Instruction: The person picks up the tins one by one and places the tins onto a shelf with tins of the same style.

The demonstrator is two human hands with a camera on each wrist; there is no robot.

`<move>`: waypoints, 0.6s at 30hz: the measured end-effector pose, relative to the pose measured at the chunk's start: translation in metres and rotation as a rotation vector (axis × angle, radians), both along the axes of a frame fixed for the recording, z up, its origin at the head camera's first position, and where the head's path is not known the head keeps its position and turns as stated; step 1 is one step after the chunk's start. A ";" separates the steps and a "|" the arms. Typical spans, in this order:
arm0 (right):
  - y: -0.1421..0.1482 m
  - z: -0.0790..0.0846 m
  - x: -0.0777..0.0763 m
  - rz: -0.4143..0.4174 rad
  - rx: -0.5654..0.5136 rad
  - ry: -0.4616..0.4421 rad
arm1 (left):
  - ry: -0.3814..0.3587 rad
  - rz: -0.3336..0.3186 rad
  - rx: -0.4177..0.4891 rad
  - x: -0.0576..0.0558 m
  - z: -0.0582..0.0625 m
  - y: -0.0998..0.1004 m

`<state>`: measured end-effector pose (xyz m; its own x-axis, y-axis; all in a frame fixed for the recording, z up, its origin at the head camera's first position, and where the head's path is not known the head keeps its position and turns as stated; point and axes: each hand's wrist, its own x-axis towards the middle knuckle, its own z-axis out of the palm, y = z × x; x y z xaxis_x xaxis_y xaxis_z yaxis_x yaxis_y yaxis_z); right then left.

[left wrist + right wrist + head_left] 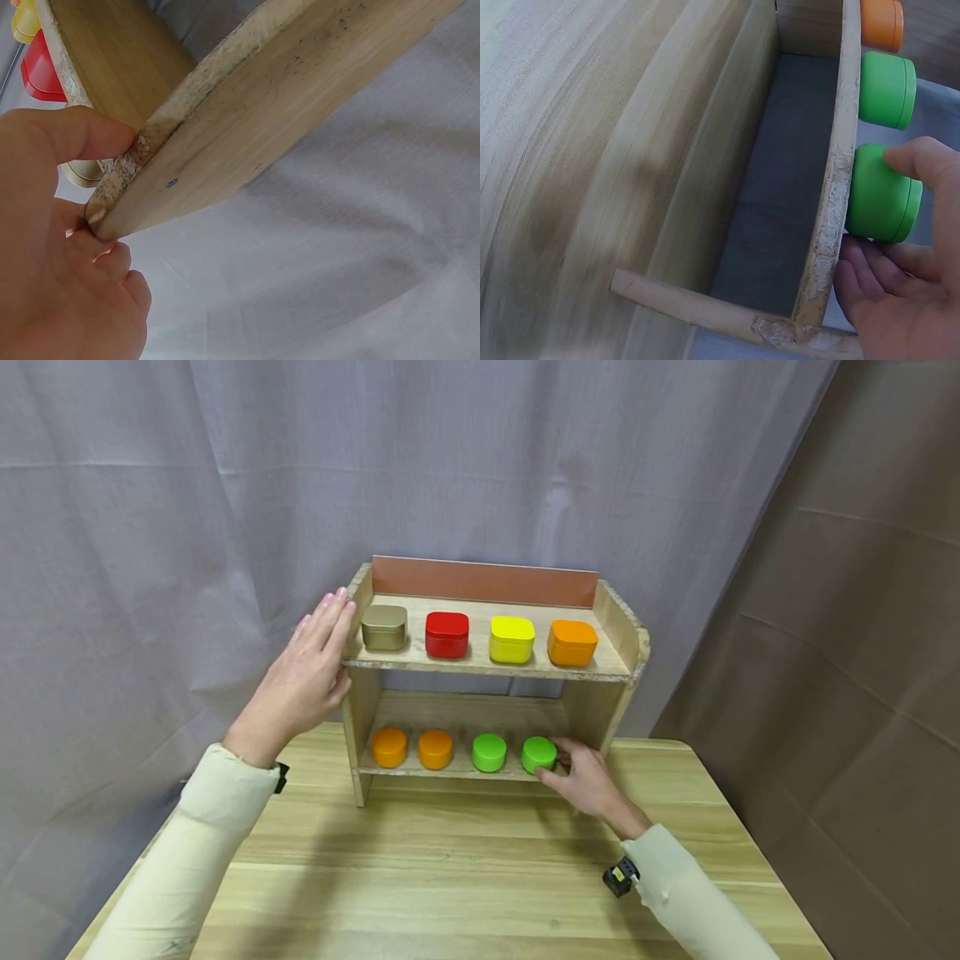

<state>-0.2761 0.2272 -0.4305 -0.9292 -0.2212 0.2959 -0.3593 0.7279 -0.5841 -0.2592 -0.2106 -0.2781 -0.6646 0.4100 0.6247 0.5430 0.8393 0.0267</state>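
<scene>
A small two-tier wooden shelf (480, 672) stands on a table. My left hand (303, 664) rests against its left side panel (225, 127), fingers nearly straight and thumb touching the front edge. At the right end of the lower tier, my right hand (588, 781) holds a green round tin (539, 753) between thumb and fingers. That tin (877, 191) is at the board's edge in the right wrist view. Beside it sit another green tin (489, 752) and two orange round tins (389, 747), (435, 749).
The upper tier carries a row of square tins: gold (385, 628), red (447, 636), yellow (512, 640) and orange (572, 643). A brown strip (483, 581) backs that tier. Grey curtains (480, 460) hang behind the wooden table (450, 877).
</scene>
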 end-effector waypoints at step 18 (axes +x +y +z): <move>0.010 0.034 0.060 0.019 0.272 0.155 | -0.035 0.023 0.044 0.015 -0.011 -0.020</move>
<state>-0.2156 0.2368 -0.3968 -0.8724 -0.3288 0.3616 -0.4442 0.8420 -0.3061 -0.2444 -0.2302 -0.2889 -0.6951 0.3669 0.6182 0.5216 0.8492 0.0825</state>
